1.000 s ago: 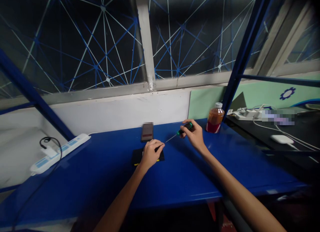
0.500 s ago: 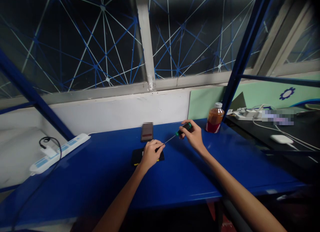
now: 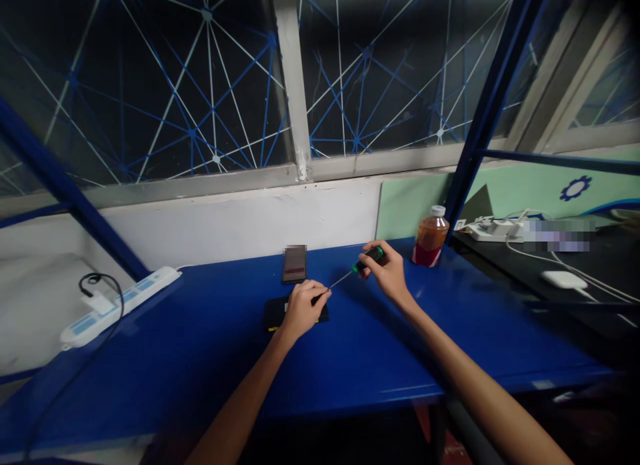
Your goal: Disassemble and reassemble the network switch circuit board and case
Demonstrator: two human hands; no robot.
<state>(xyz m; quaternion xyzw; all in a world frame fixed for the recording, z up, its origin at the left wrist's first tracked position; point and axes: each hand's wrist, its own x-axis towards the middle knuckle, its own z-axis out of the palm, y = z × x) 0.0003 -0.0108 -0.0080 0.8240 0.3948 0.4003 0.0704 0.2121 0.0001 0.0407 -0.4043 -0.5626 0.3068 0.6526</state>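
Note:
My right hand [image 3: 384, 270] is closed round the black and green handle of a screwdriver [image 3: 370, 258]. Its thin metal shaft slants down to the left and ends at the fingertips of my left hand [image 3: 303, 308]. Thumb and fingers of the left hand pinch together at the shaft's tip; whether they also hold some small part is hidden. Under the left hand lies a flat black object [image 3: 274, 313] with yellow bits along its front edge, mostly covered, so its kind is unclear. Just behind it, a smartphone [image 3: 294, 265] rests on the blue table [image 3: 210, 358].
A bottle of reddish-brown drink [image 3: 431, 237] stands at the back right. To the left lies a white power strip [image 3: 145, 291] with a black cable [image 3: 107, 328]. Blue metal posts [image 3: 107, 241] rise at both sides. On a black desk [image 3: 520, 261] to the right are cables and a white charger [image 3: 564, 280].

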